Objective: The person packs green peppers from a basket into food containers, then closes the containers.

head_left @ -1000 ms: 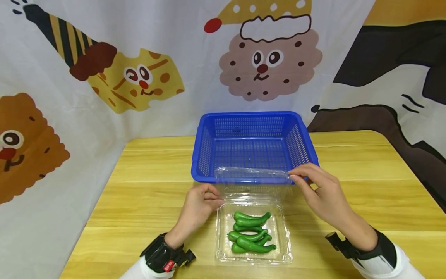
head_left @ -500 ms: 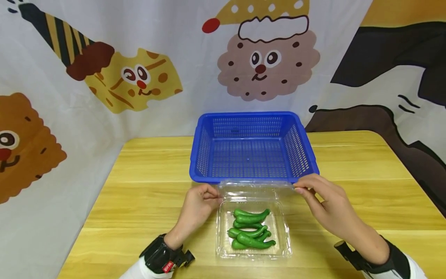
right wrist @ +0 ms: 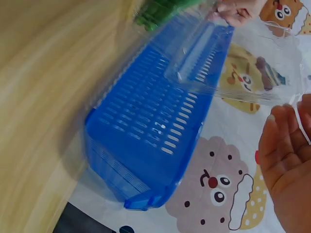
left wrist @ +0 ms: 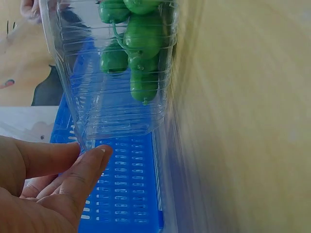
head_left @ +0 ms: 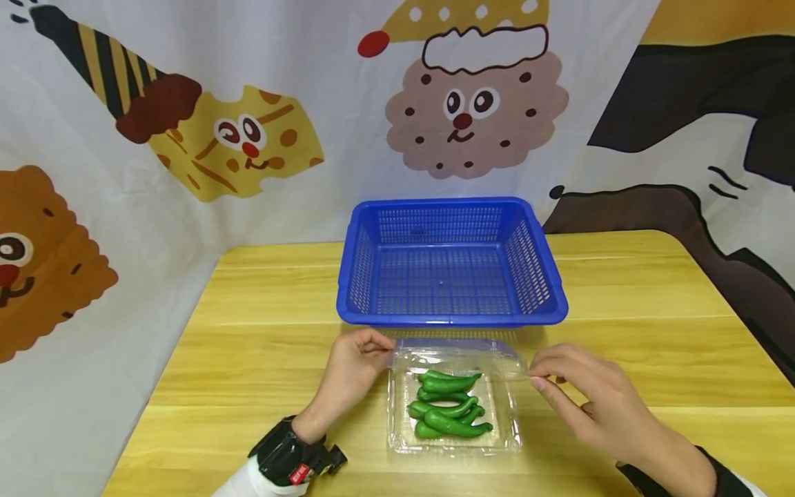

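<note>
A clear plastic clamshell box (head_left: 393, 421) lies on the table with several green chili peppers (head_left: 450, 422) inside its base. Its hinged lid (head_left: 459, 351) is raised and tilts over the far part of the peppers. At the box's back left corner, near the hinge, my left hand (head_left: 352, 366) pinches the rim between thumb and fingers; the left wrist view shows this pinch (left wrist: 90, 148) up close. My right hand (head_left: 596, 393) pinches the lid's right corner with thumb and forefinger. In the right wrist view, the lid (right wrist: 272, 63) stretches out from the right fingers (right wrist: 284, 131).
Right behind the box stands a blue plastic basket (head_left: 452, 320) with perforated walls. The wooden table (head_left: 261, 400) extends to both sides. A cartoon-printed cloth (head_left: 348, 138) hangs behind and to the left.
My right hand has swung the lid from standing up near the basket toward me and down over the peppers. The left hand stays at the back left corner.
</note>
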The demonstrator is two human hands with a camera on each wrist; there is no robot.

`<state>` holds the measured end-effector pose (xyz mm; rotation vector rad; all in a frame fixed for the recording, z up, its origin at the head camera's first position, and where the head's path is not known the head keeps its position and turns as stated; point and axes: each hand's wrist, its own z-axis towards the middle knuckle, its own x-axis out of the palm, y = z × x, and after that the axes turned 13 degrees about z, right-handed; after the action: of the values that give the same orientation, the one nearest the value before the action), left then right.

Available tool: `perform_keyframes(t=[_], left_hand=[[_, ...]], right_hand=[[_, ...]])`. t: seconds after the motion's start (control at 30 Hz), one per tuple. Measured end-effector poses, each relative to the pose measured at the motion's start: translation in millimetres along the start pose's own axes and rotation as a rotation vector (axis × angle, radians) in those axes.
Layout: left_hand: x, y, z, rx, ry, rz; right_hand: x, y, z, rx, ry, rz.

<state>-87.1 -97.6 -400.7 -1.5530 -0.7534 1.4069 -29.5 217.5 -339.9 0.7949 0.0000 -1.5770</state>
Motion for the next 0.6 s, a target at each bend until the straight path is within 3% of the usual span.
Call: perform_keyframes(t=[0.3,0.6], left_hand=[[0.2,0.1,-1.2,0.013,0.005,0.019],[1.0,2.6,-1.4,0.017,0.009,0.018]], right_hand=[[6.7,7.2,-3.6,-0.182,0.088,0.067],[7.3,8.7,-29.5,-0.124,0.248,-0.022]])
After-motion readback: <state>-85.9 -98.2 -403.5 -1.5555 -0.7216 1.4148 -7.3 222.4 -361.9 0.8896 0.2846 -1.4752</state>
